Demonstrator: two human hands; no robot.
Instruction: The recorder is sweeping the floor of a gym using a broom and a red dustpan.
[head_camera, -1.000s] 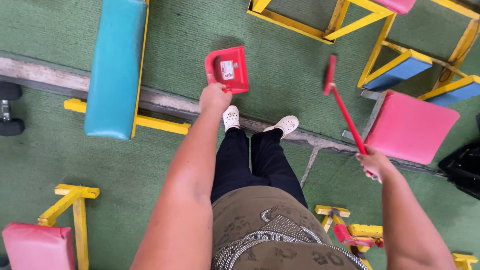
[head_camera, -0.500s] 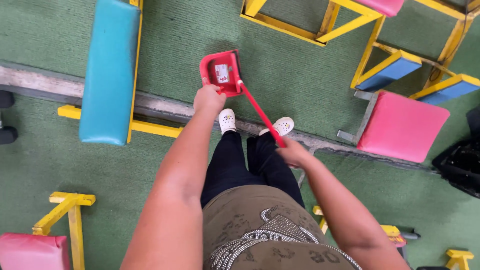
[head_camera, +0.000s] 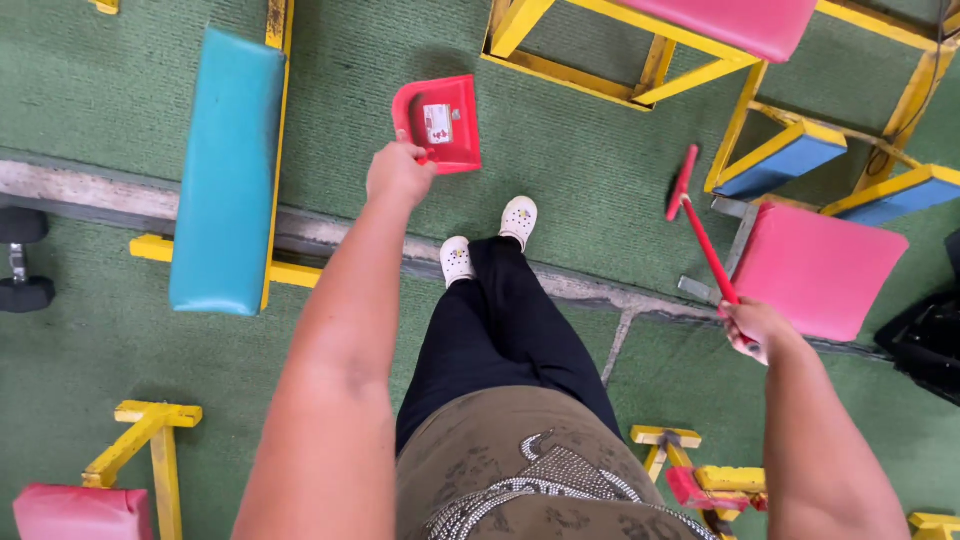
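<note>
Several yellow-framed benches (head_camera: 228, 170) stand on green carpet (head_camera: 580, 150).

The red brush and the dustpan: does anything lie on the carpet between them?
Nothing visible does. Only bare green carpet lies between the dustpan in the left hand and the brush held by the right hand.

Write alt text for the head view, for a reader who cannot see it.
Seen from above, a standing person's left hand holds a red dustpan and the right hand a red hand brush, apart over green carpet. A teal padded bench lies left; yellow-framed pink seats stand right.
</note>
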